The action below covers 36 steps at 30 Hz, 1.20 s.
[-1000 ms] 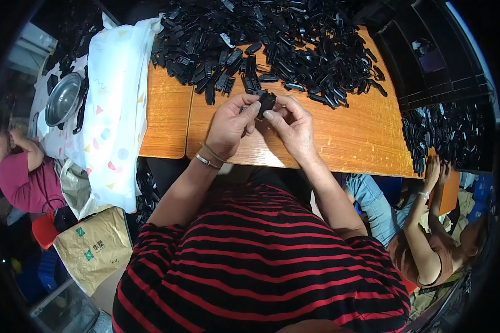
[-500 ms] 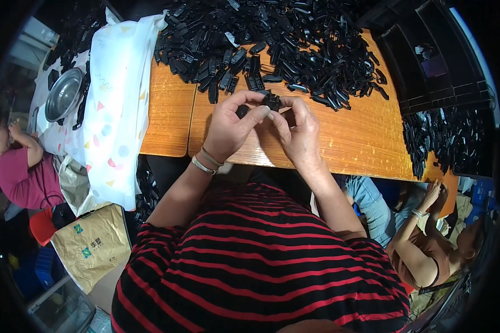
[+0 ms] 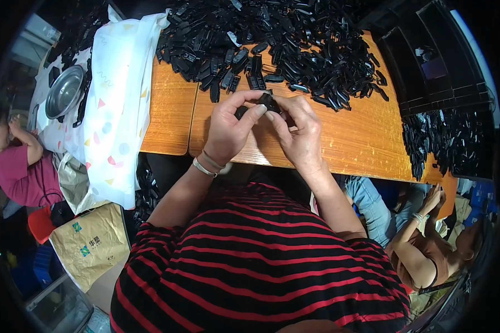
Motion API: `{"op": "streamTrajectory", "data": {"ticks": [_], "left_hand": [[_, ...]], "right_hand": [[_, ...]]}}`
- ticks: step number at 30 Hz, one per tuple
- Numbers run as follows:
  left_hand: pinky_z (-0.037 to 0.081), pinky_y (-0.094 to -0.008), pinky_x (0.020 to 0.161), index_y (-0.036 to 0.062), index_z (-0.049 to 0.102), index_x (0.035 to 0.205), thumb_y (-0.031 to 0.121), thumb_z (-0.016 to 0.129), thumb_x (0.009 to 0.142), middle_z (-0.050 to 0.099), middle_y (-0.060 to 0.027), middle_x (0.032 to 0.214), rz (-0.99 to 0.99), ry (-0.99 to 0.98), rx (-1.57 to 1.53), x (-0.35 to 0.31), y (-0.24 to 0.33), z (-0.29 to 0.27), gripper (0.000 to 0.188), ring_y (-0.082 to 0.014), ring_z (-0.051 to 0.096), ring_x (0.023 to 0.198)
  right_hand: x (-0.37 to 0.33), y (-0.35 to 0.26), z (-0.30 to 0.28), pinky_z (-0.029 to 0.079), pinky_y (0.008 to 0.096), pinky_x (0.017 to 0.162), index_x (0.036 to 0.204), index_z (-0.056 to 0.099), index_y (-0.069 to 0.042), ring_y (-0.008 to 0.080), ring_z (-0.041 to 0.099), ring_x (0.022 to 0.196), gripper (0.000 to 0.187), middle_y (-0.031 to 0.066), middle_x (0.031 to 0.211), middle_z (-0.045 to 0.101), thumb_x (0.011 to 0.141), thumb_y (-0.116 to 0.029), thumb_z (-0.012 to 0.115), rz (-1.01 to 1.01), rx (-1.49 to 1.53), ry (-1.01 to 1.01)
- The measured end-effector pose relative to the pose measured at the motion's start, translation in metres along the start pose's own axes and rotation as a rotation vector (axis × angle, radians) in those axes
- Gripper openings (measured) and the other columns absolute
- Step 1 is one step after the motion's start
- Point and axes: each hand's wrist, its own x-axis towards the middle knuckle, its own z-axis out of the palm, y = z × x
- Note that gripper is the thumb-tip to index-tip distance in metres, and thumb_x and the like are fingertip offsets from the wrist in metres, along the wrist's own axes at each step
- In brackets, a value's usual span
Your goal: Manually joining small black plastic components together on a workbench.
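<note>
Both hands meet over the near part of the wooden table [image 3: 350, 139]. My left hand [image 3: 231, 125] pinches a small black plastic part [image 3: 268, 101] between thumb and fingers. From the other side my right hand [image 3: 301, 129] grips the same part, its thumb against the lower edge. Another dark piece [image 3: 241, 111] shows in the curl of my left fingers, mostly hidden. Just beyond my fingertips begins a wide heap of black plastic parts [image 3: 294, 50], long and short, some with cut-outs.
A white patterned cloth [image 3: 116, 111] hangs over the left side, near a metal bowl [image 3: 65, 91]. More black parts [image 3: 439, 136] lie at the right. A brown paper sack [image 3: 91, 247] stands lower left. One person [image 3: 28, 166] sits at left, another [image 3: 422, 250] at right.
The black part has tilted and turned slightly between my fingers. My right fingers have curled further over it, while my left hand stays almost in place.
</note>
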Motion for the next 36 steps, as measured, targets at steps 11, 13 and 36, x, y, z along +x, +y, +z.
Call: {"op": "streamTrajectory", "data": {"ticks": [11, 13, 36], "left_hand": [[0.048, -0.0205, 0.067, -0.0004, 0.060, 0.105, 0.014, 0.049, 0.100, 0.063, -0.0026, 0.088, -0.188, 0.092, -0.223, -0.018, 0.003, 0.005, 0.019, -0.0074, 0.058, 0.076], [0.046, -0.0203, 0.065, 0.0004, 0.059, 0.103, 0.019, 0.046, 0.101, 0.063, -0.0029, 0.086, -0.198, 0.012, -0.183, -0.019, 0.006, -0.005, 0.023, -0.0073, 0.056, 0.073], [0.050, -0.0376, 0.067, 0.0038, 0.066, 0.091, 0.012, 0.066, 0.083, 0.063, -0.0132, 0.084, 0.025, 0.026, 1.144, -0.070, 0.047, -0.081, 0.011, -0.0321, 0.063, 0.078]], "right_hand": [[-0.021, 0.000, 0.028, 0.050, 0.0302, 0.059, 0.111, 0.057, -0.001, 0.0187, 0.061, 0.068, 0.048, 0.0101, 0.086, 0.059, 0.070, -0.008, 0.081, 0.108, -0.042, 0.077], [-0.023, -0.010, 0.028, 0.051, 0.0300, 0.061, 0.117, 0.052, 0.000, 0.0206, 0.062, 0.071, 0.053, 0.0125, 0.090, 0.061, 0.075, -0.014, 0.081, 0.179, 0.021, -0.116], [0.001, 0.048, -0.067, 0.054, 0.0399, 0.067, 0.109, 0.068, -0.008, 0.0329, 0.065, 0.078, 0.031, 0.0131, 0.098, 0.062, 0.080, 0.002, 0.061, 0.010, -0.620, -0.406]]}}
